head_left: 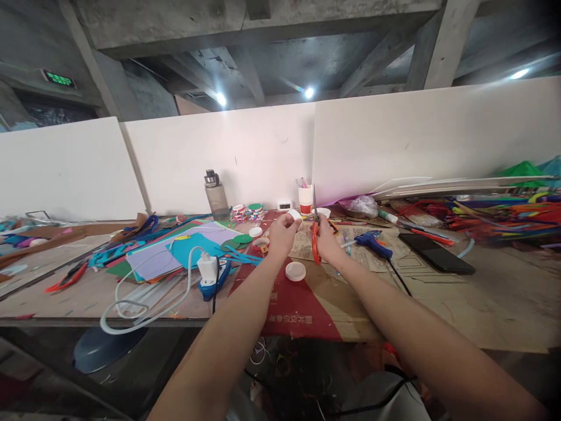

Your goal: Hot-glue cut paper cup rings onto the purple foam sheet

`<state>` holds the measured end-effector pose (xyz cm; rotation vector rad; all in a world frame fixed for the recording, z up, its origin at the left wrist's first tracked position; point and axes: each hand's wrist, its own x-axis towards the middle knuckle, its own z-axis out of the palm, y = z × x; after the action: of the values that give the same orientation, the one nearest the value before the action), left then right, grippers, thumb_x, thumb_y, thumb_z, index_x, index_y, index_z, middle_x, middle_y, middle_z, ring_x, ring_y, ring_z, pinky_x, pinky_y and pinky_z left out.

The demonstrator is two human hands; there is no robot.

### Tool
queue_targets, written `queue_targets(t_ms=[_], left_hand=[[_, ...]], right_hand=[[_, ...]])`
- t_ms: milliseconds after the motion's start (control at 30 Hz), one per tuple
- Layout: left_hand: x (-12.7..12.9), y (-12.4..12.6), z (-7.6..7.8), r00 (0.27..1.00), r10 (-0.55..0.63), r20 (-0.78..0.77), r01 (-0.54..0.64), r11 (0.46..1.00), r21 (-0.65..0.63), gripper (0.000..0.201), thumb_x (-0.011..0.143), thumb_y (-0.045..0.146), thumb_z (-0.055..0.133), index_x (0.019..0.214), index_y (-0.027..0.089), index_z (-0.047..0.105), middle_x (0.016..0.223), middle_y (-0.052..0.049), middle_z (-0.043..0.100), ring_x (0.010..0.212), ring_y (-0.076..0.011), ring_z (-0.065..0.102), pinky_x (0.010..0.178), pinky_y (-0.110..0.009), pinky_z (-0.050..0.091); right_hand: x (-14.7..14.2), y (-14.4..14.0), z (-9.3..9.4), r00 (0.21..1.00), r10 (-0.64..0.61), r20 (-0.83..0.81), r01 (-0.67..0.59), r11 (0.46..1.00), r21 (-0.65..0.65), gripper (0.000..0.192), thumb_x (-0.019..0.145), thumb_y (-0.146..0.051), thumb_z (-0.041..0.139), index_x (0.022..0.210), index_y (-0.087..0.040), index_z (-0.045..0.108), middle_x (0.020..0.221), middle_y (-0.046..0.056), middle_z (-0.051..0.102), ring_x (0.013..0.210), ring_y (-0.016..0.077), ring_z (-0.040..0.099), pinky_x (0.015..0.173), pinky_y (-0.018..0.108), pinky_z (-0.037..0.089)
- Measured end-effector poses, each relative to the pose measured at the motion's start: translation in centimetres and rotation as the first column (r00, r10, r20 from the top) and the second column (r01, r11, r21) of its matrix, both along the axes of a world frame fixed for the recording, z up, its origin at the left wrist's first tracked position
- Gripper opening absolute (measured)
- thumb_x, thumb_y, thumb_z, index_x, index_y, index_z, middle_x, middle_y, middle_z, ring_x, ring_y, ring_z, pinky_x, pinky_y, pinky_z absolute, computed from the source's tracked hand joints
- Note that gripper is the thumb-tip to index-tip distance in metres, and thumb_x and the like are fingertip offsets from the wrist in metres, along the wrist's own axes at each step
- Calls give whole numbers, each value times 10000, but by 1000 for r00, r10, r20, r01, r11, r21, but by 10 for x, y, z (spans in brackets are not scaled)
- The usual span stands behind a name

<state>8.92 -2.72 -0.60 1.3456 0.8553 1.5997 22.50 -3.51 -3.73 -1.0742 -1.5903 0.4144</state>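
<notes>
My left hand [283, 235] is closed on a small white piece [294, 216], perhaps paper or a lid, pinched at the fingertips; its exact kind does not show. To its right, my right hand [328, 240] grips a pair of orange-handled scissors [315, 240], blades pointing up. The scissors stand apart from the white piece. Below both hands, a round white lid [295, 271] lies on the red and brown cardboard [302, 310]. Left of my left hand are a white disc [255, 232] and a green disc [242, 238].
A blue glue gun [373, 242] and a black phone [436, 252] lie at right. Coloured paper sheets [153, 260], a white plug [208, 269] with a cable, and a water bottle [217, 199] are at left. Behind stand a pen cup [305, 202] and a small white clock [284, 206].
</notes>
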Motion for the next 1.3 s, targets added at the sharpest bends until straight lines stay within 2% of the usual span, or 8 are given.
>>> queue_targets(t_ms=[100, 200, 333, 500, 667, 1000, 1300], left_hand=[[0, 6, -2, 991, -46, 129, 55, 996, -65, 226, 643, 208, 767, 616, 164, 548, 599, 49, 542, 564, -83, 480, 602, -232, 394], [-2, 9, 0, 964, -73, 258, 103, 989, -107, 249, 599, 160, 784, 661, 158, 543, 644, 49, 561, 593, -74, 532, 642, -233, 448], [-5, 9, 6, 910, -64, 410, 133, 981, -143, 294, 584, 115, 794, 696, 163, 527, 652, 57, 567, 616, -65, 572, 673, -222, 475], [-6, 5, 13, 844, -57, 533, 165, 974, -157, 265, 639, 89, 768, 693, 158, 517, 690, 40, 626, 638, -63, 607, 688, -211, 488], [-4, 3, 15, 809, -52, 585, 199, 961, -190, 220, 691, 51, 734, 704, 149, 538, 693, 22, 656, 644, -75, 630, 692, -218, 497], [-5, 7, 14, 788, -21, 616, 218, 944, -247, 169, 739, 11, 709, 721, 135, 596, 658, 16, 662, 588, -69, 619, 689, -211, 506], [-8, 9, 14, 779, -13, 626, 222, 941, -256, 153, 828, 15, 623, 709, 110, 615, 646, 1, 670, 580, -54, 631, 643, -173, 510]], right_hand=[[2, -6, 7, 999, -30, 39, 31, 999, -9, 356, 836, -318, 496, 1181, -235, 530, 907, 65, 622, 874, 245, 564, 822, 393, 439], [2, -9, 11, 993, -48, 104, 48, 999, 0, 398, 859, -331, 501, 1240, -225, 545, 967, 75, 651, 897, 246, 583, 839, 382, 446], [0, -7, 5, 968, -88, 233, 88, 996, 9, 415, 847, -262, 532, 1255, -196, 578, 1059, 121, 651, 948, 261, 582, 868, 384, 441], [-2, -10, 2, 915, -129, 383, 139, 990, 3, 420, 851, -223, 541, 1266, -187, 599, 1030, 125, 636, 915, 247, 584, 864, 354, 445], [-1, -16, 9, 857, -165, 488, 200, 980, -21, 465, 888, -244, 504, 1344, -163, 540, 1034, 130, 613, 873, 230, 586, 853, 344, 450], [-3, -21, 16, 759, -207, 617, 288, 957, -33, 459, 931, -294, 464, 1373, -171, 494, 1084, 138, 600, 972, 239, 593, 875, 322, 449], [-4, -24, 19, 715, -197, 671, 302, 952, -42, 430, 950, -299, 424, 1361, -199, 497, 1156, 139, 614, 1092, 248, 579, 913, 321, 438]])
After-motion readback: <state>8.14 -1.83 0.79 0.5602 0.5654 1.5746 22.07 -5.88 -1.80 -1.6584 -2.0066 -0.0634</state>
